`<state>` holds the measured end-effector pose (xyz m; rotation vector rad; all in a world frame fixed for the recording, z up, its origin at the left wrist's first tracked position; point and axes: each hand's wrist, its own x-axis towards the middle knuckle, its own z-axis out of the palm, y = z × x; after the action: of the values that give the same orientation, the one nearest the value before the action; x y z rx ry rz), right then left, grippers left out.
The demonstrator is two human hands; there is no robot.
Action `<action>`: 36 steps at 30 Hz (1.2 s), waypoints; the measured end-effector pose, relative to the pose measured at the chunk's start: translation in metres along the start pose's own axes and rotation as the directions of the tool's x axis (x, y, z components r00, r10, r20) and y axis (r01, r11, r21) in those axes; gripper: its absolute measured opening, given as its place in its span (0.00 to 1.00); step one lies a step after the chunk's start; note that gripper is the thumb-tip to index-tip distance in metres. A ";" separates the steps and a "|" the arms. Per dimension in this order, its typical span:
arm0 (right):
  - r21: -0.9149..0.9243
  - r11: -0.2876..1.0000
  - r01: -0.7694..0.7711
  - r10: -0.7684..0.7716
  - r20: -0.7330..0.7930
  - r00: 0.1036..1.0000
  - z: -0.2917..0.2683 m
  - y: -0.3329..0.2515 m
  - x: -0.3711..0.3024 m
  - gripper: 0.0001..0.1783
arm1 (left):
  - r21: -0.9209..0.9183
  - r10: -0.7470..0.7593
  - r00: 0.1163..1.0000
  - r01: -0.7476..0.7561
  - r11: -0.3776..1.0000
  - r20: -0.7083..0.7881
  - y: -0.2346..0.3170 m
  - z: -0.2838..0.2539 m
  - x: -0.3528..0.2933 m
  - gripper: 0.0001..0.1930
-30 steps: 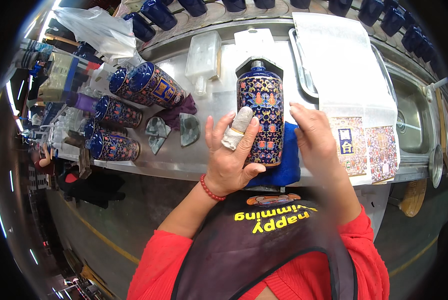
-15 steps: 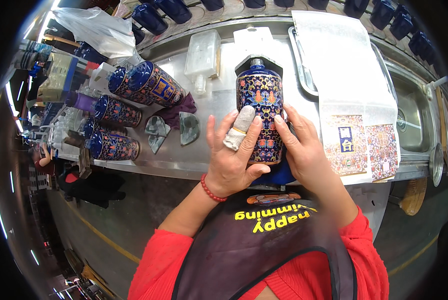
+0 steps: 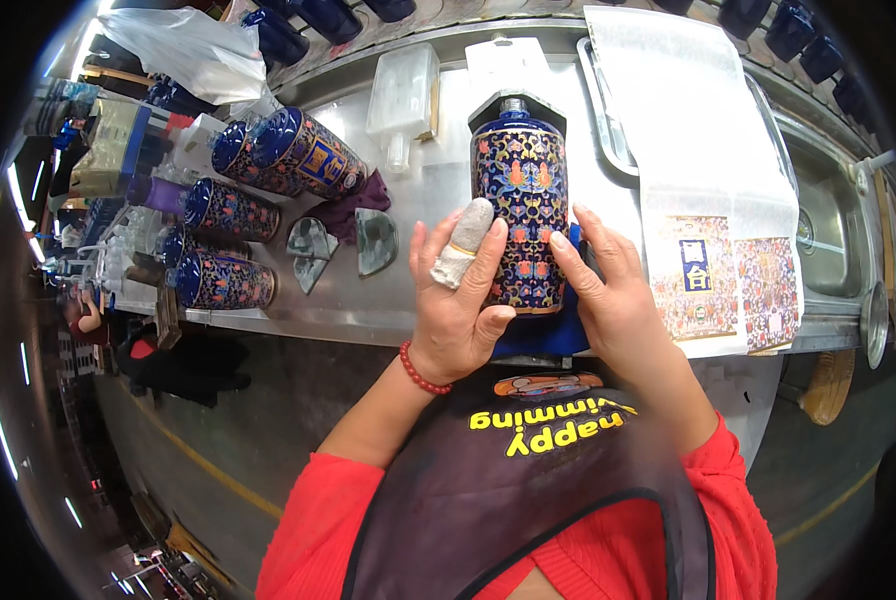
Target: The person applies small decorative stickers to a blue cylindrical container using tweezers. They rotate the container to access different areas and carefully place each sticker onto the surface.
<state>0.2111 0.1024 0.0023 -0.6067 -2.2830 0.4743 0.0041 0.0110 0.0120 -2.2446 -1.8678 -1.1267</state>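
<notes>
A dark blue bottle with a colourful floral wrap lies between my two hands, its neck pointing away from me against a dark angular support. At its left side, my left hand has its fingers stretched out, the index fingertip at the wrap's edge. One finger wears a grey finger cover tied with a yellow band. My right hand lies along the right side, fingers spread and thumb tip at the wrap. Blue material shows below the bottle's near end.
Several wrapped bottles stand at the left, near a purple cloth and dark green pieces. A clear plastic container lies behind. Printed sheets rest on white paper at the right, before a metal sink.
My left hand has drawn slightly left, its thumb now off the bottle's near end. More blue material shows beside my right hand. The whole view has shifted slightly.
</notes>
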 end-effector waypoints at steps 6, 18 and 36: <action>0.002 1.000 -0.008 0.008 0.026 1.000 0.004 0.001 -0.006 0.37 | 0.112 0.034 0.999 -0.038 0.993 0.033 0.010 0.003 -0.015 0.39; 0.002 1.000 -0.007 0.007 0.012 1.000 0.003 -0.003 -0.013 0.38 | 0.239 0.153 0.986 -0.166 0.957 0.073 0.012 0.002 -0.024 0.39; 0.025 0.999 -0.036 0.036 -0.026 0.999 0.005 -0.008 -0.021 0.38 | 0.149 0.116 0.991 -0.105 0.983 -0.068 0.013 -0.001 -0.040 0.27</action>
<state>0.2190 0.0838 -0.0086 -0.6392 -2.2418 0.5082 0.0131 -0.0276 -0.0030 -2.1640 -1.7138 -1.0100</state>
